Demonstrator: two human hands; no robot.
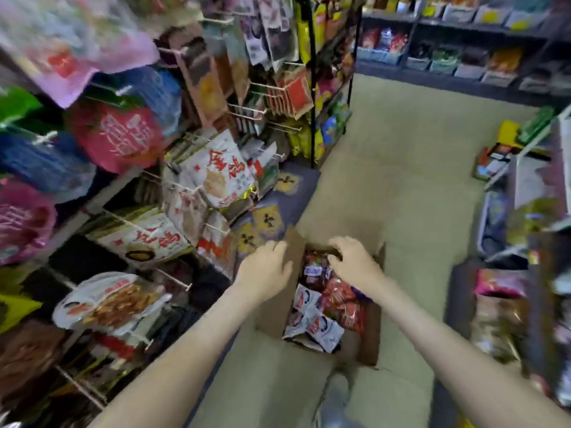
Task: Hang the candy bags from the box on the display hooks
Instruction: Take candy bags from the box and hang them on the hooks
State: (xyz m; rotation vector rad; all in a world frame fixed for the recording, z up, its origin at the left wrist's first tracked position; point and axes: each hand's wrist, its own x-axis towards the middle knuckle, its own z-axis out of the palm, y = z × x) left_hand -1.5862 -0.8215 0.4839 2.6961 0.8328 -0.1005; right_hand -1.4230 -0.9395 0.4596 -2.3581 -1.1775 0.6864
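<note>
Candy bags (336, 299), red and white, lie heaped in the cardboard box (367, 344) on the floor (401, 180), near the display hooks (174, 277). Right hand (352, 261) reaches into the far end, fingers curled down onto a dark red bag (318, 268); blur hides whether it grips. Left hand (265, 267) rests loose-fingered on the left flap (278, 307).
</note>
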